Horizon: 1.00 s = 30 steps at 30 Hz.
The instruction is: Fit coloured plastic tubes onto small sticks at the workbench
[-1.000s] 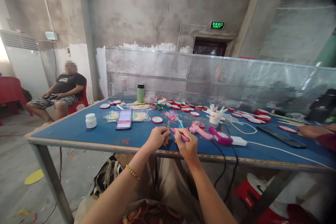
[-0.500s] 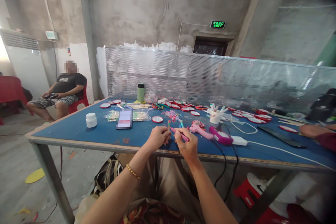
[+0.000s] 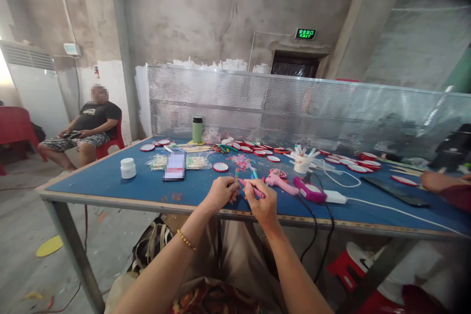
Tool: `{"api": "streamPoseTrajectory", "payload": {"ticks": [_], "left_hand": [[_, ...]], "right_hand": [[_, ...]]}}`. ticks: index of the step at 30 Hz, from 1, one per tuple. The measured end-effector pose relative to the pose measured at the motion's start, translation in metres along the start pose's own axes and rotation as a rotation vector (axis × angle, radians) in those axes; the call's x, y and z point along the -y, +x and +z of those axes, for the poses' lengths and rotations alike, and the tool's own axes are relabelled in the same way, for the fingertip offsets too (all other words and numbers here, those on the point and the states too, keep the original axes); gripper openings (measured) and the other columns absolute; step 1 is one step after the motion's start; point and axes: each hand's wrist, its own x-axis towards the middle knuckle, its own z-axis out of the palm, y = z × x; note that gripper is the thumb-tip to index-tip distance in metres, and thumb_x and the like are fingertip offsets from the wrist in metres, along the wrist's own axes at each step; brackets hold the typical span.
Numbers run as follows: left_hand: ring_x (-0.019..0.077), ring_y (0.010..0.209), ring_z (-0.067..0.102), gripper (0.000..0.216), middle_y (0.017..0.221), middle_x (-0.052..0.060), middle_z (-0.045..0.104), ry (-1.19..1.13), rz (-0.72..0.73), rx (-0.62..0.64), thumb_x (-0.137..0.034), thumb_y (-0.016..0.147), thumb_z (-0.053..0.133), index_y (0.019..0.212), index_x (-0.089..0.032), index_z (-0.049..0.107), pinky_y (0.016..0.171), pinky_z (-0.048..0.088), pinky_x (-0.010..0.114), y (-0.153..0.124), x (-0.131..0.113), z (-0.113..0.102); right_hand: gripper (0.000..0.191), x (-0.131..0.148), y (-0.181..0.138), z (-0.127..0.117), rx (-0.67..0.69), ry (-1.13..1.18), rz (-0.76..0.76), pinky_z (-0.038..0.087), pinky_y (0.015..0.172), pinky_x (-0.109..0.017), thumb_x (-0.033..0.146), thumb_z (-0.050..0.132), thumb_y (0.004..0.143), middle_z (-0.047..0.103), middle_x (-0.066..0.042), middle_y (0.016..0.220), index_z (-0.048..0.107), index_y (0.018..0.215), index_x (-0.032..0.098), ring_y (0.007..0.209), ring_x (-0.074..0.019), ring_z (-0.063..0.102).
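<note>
My left hand (image 3: 222,193) is closed, its fingertips pinching a thin stick (image 3: 237,173) with a green and orange top that points upward. Held like a pen in my right hand (image 3: 264,203) is a slim magenta pen-like tool (image 3: 260,193); its tip is near the stick, and whether they touch I cannot tell. Both hands are over the front edge of the blue table (image 3: 147,191). Just right of my right hand lies a pink glue gun (image 3: 283,183). Small colourful pieces (image 3: 241,162) are heaped beyond my hands.
Left stand a white jar (image 3: 128,169) and a phone (image 3: 174,166) on bagged sticks. Red-rimmed discs (image 3: 221,167) and a green bottle (image 3: 197,130) are farther back. A cup (image 3: 302,163), purple device (image 3: 309,190) and cables lie right, near a co-worker's hand (image 3: 436,181).
My hands, the stick and the magenta tool have barely moved. At the far right, the co-worker's hand has shifted slightly.
</note>
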Motion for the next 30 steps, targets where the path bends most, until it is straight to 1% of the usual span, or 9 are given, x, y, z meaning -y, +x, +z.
{"api": "streamPoseTrajectory", "payload": {"ticks": [10, 14, 24, 30], "left_hand": [[0.0077, 0.042, 0.05, 0.022, 0.05, -0.003, 0.056, -0.007, -0.007, -0.011, -0.019, 0.086, 0.049, 0.066, -0.015, 0.058, 0.044, 0.039, 0.017, -0.0025, -0.006, 0.0001], [0.008, 0.042, 0.05, 0.024, 0.05, -0.003, 0.056, 0.012, -0.01, -0.014, -0.021, 0.087, 0.05, 0.064, -0.016, 0.057, 0.044, 0.038, 0.017, -0.0038, -0.0085, 0.0], [0.0084, 0.042, 0.051, 0.023, 0.05, -0.003, 0.056, -0.002, 0.021, -0.009, -0.022, 0.086, 0.05, 0.066, -0.016, 0.058, 0.045, 0.041, 0.018, -0.0002, 0.0007, 0.0009], [0.0084, 0.043, 0.051, 0.023, 0.051, -0.003, 0.057, -0.007, 0.018, -0.012, -0.022, 0.086, 0.049, 0.067, -0.015, 0.059, 0.045, 0.041, 0.018, -0.0016, -0.0023, 0.0007]], "right_hand": [[0.018, 0.0006, 0.0005, 0.0002, 0.001, 0.002, -0.002, 0.052, 0.06, -0.023, 0.021, 0.053, 0.096, 0.073, -0.001, 0.075, 0.066, 0.084, 0.021, 0.064, -0.0137, 0.069], [0.018, -0.0005, 0.0005, 0.0009, 0.011, 0.006, -0.008, 0.052, 0.06, -0.023, 0.021, 0.052, 0.096, 0.072, -0.001, 0.074, 0.066, 0.084, 0.021, 0.064, -0.0137, 0.069], [0.018, 0.0012, 0.0017, 0.0007, 0.015, 0.019, -0.019, 0.053, 0.064, -0.024, 0.02, 0.053, 0.096, 0.073, -0.002, 0.075, 0.067, 0.085, 0.021, 0.064, -0.0142, 0.069], [0.019, 0.0022, 0.0021, 0.0002, 0.032, 0.021, -0.007, 0.054, 0.065, -0.024, 0.022, 0.052, 0.096, 0.073, -0.001, 0.075, 0.067, 0.084, 0.021, 0.064, -0.0142, 0.069]]}}
